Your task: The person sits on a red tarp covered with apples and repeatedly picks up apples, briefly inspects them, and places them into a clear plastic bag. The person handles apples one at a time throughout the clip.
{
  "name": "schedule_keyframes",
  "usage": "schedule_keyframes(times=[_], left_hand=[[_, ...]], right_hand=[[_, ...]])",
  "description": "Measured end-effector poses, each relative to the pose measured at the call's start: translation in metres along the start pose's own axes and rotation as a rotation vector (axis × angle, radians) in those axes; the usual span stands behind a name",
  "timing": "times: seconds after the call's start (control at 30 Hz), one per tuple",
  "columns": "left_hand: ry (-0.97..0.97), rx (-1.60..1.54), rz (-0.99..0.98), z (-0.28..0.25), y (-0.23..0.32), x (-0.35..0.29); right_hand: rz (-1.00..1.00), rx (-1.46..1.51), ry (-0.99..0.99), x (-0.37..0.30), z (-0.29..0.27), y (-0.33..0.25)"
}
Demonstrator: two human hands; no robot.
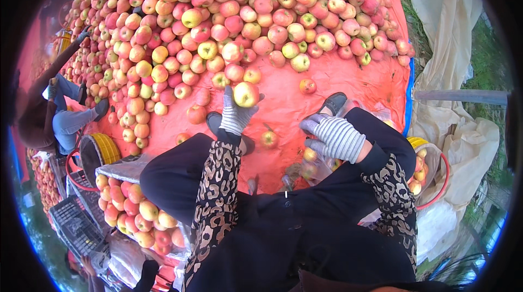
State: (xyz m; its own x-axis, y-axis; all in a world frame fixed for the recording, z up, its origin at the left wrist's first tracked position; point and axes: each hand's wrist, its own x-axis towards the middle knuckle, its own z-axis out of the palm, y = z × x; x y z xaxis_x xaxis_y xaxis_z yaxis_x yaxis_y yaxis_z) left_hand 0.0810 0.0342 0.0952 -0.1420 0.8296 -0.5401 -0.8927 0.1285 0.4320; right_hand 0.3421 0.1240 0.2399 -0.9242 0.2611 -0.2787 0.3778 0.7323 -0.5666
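My left hand (237, 117), in a grey-striped glove, grips a yellow-and-red apple (246, 94) at the near edge of a big heap of apples (218, 30). My right hand (334, 135), in a matching glove, hangs above my lap with its fingers a little apart and no apple visible in it. Below it, partly hidden by the hand, a clear plastic bag (322, 168) has a few apples in it. Between my legs a single apple (269, 139) lies on the red sheet (272, 107); another loose apple (308, 86) lies farther off.
A crate of apples (136, 210) stands at my left, beside a yellow basket (103, 149) and black crates (79, 226). Another yellow basket (434, 164) with apples is at my right. A co-worker (41, 112) sits at the far left. Pale sheeting (452, 30) lies along the right.
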Motion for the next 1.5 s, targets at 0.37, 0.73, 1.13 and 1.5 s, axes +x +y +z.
schedule_keyframes(times=[0.37,0.73,1.13,1.5], left_hand=[[-0.095,0.974,0.542,0.088,-0.055,-0.011],[0.999,1.920,0.252,-0.109,0.057,0.055],[0.494,0.243,0.449,-0.101,0.061,0.054],[-0.075,-0.189,-0.063,0.011,0.020,-0.009]], right_hand=[[0.495,1.304,0.402,0.020,0.020,-0.008],[0.552,1.396,0.090,0.028,0.003,-0.032],[0.538,1.568,0.159,0.022,0.003,-0.036],[0.294,1.717,0.337,0.006,0.001,-0.031]])
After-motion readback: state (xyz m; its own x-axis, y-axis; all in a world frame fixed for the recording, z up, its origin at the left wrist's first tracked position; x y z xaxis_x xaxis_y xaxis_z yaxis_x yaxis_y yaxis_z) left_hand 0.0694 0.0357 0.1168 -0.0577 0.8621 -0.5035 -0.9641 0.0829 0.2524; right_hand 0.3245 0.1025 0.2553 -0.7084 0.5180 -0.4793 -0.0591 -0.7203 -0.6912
